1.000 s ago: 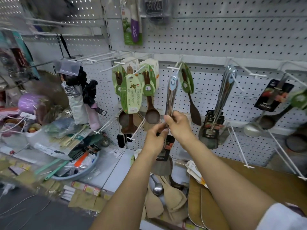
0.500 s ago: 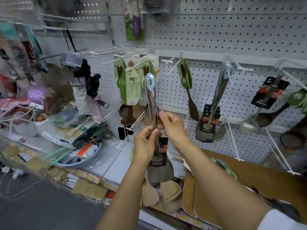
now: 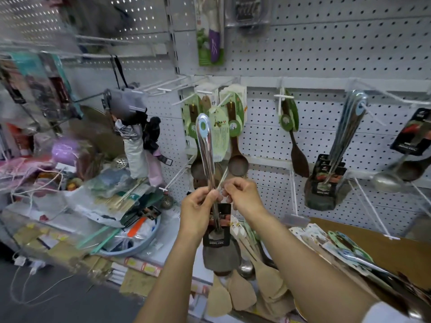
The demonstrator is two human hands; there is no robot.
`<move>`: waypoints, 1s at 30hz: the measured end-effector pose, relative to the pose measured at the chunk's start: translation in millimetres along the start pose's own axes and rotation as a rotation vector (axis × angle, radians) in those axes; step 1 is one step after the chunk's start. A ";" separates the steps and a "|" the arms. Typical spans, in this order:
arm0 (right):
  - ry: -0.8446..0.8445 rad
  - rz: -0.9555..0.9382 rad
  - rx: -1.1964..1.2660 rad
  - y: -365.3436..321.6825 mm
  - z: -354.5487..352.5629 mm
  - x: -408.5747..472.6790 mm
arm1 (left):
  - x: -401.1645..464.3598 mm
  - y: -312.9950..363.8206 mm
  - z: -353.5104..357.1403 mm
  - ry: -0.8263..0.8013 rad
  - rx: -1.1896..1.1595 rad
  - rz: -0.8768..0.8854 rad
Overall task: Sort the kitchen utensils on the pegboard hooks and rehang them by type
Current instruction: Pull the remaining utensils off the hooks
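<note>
I hold a steel spatula (image 3: pixel 207 155) upright in front of the pegboard (image 3: pixel 326 54), its blade (image 3: pixel 220 255) hanging low with a black label. My left hand (image 3: pixel 198 210) grips the handle mid-length. My right hand (image 3: pixel 242 197) pinches the handle from the right, close by a white hook (image 3: pixel 222 178). Behind hang dark wooden spoons with green cards (image 3: pixel 234 141). A lone wooden spatula (image 3: pixel 296 145) hangs further right. A bunch of matching steel spatulas (image 3: pixel 335 155) hangs on a hook at the right.
Steel and dark ladles (image 3: pixel 396 176) hang at the far right. Pale wooden spatulas (image 3: pixel 254 287) and packaged utensils (image 3: pixel 345 248) lie on the shelf below. A cluttered pile of bags and a basin (image 3: pixel 130 238) fills the left. Several white hooks stick out of the board.
Both hands carried the steel spatula leftward, away from the hook beside the lone wooden spatula, to in front of the wooden spoons. The camera view shifted with it.
</note>
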State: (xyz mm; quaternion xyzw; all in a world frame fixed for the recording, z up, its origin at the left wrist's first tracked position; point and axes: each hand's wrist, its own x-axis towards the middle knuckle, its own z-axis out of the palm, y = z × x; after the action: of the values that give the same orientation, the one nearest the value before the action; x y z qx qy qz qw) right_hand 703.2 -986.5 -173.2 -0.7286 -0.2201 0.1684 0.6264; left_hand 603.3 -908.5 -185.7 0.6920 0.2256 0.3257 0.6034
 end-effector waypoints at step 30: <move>0.224 0.016 0.096 -12.2 93.9 29.4 | 64.3 3.4 -96.1 -0.231 -0.109 -0.139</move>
State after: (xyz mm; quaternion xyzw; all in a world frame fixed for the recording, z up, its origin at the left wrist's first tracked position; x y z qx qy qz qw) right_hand 677.8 -890.7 -175.2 -0.7137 -0.1344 0.1014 0.6800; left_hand 577.6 -797.5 -165.2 0.6739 0.1841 0.2129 0.6831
